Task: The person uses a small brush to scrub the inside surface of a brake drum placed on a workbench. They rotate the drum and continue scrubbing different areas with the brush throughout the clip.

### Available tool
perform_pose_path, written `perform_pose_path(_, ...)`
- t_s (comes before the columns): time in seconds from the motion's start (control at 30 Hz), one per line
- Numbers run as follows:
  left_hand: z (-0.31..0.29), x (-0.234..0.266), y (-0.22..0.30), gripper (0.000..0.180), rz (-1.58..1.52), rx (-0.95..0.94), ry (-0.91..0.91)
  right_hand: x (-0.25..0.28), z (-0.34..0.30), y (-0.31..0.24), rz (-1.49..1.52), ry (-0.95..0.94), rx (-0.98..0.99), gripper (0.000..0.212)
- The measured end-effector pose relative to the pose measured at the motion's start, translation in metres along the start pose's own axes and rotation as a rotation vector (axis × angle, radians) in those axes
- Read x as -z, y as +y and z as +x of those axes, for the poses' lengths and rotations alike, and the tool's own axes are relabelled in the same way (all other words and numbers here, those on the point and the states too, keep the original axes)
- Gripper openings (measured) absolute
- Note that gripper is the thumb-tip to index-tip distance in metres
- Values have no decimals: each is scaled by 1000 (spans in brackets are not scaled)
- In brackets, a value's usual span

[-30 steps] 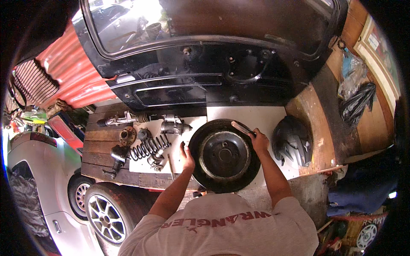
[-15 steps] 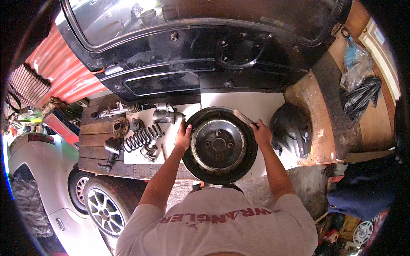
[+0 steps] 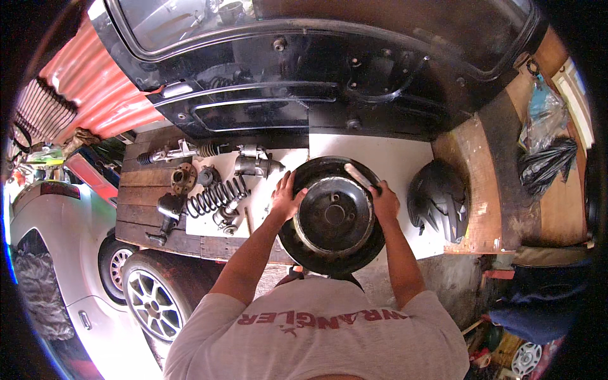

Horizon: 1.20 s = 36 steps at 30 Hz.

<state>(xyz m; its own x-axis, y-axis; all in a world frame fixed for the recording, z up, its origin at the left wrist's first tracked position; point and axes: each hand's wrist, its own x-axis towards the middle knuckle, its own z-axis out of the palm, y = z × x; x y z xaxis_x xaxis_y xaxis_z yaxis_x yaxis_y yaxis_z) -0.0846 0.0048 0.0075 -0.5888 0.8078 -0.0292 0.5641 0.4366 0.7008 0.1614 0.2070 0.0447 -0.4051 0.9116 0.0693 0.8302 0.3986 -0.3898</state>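
A black steel wheel rim [image 3: 332,216] with a worn, pale inner ring is at the front edge of the workbench, close to my body. My left hand [image 3: 288,197] lies on its upper left side, fingers stretched and apart, thumb toward the inner ring. On the opposite side, my right hand [image 3: 385,202] is closed around a slim tool [image 3: 359,175] with a pale, flat end, which lies over the upper right of the rim. Whether the tool is a brush or a scraper I cannot tell.
Left on the bench lie a coil spring [image 3: 218,196], a hub [image 3: 183,178], a starter-like motor [image 3: 256,162] and a rod with rubber boots [image 3: 183,151]. A black helmet [image 3: 438,201] sits at right. Behind stands a black vehicle door panel [image 3: 253,101]; a spoked wheel [image 3: 152,304] is lower left.
My left hand has shifted from the rim's outer edge onto its face, fingers now spread. My right hand and the tool have moved slightly inward over the rim. The whole view has shifted a little.
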Motion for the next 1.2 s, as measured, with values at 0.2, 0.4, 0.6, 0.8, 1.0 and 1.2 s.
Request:
perform_pose_path(0.2, -4, 3, 1, 82, -12, 12, 4, 32, -70, 47, -40, -36, -230, 41)
perform_pose_path(0.4, -1, 3, 2, 79, -10, -20, 2, -3, -41, 36, 22, 47, -191, 43)
perform_pose_path(0.6, -1, 2, -5, 80, -26, -41, 27, 18, -37, 13, -32, -59, -265, 43)
perform_pose_path(0.8, -3, 1, -9, 84, -29, -42, 23, 36, -116, 41, 54, -134, -410, 31)
perform_pose_path(1.0, -3, 1, -6, 85, -20, -47, 21, 19, -110, 32, 3, -60, -121, 35)
perform_pose_path(1.2, -1, 1, -6, 84, -51, -61, 41, 23, -57, 6, -121, -156, -61, 39)
